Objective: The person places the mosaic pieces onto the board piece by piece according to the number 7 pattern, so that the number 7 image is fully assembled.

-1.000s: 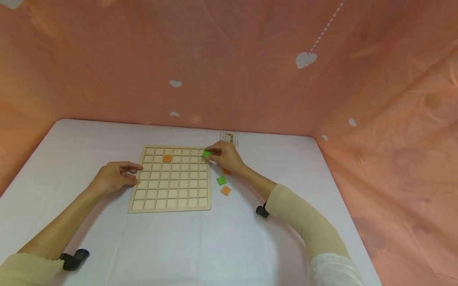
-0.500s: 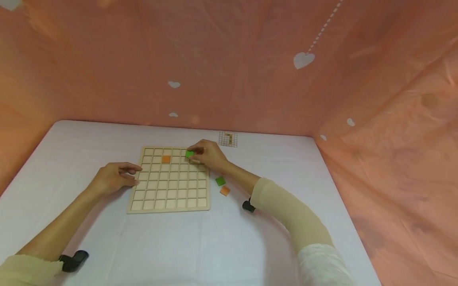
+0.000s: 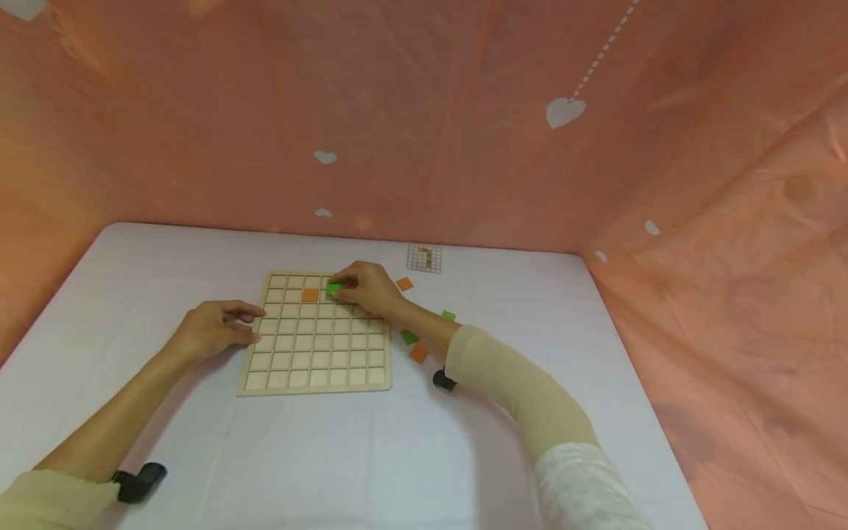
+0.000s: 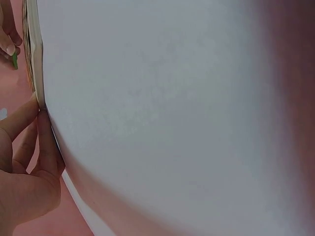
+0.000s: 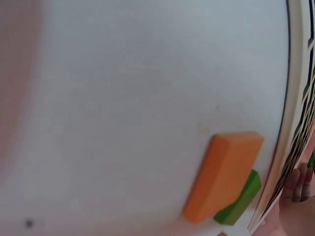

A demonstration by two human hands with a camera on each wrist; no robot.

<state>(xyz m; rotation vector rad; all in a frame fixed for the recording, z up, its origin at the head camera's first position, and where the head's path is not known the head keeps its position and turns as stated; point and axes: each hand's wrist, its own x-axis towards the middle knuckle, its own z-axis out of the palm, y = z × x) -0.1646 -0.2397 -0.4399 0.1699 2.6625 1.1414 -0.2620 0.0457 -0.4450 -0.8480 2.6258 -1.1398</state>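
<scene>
A square wooden grid board (image 3: 294,359) lies on the white table. One orange square tile (image 3: 309,295) sits in its second row from the far edge. My right hand (image 3: 372,288) pinches a green square tile (image 3: 333,288) between thumb and fingers, over the cell just right of the orange one. My left hand (image 3: 210,329) touches the board's left edge with extended fingertips. In the left wrist view, the left-hand fingers (image 4: 47,142) meet the board's rim (image 4: 37,64). Parts of the board's right far cells are hidden behind my right hand.
Right of the board lie loose tiles: orange (image 3: 405,284), light green (image 3: 448,316), darker green (image 3: 408,337) and another orange (image 3: 418,354). A small card with a printed grid pattern (image 3: 424,258) lies near the table's far edge. Pink cloth walls (image 3: 424,147) stand around the table.
My right hand has carried the green tile leftward from the board's right edge to beside the orange tile. Loose tiles behind that arm have come into view. The left hand has stayed put.
</scene>
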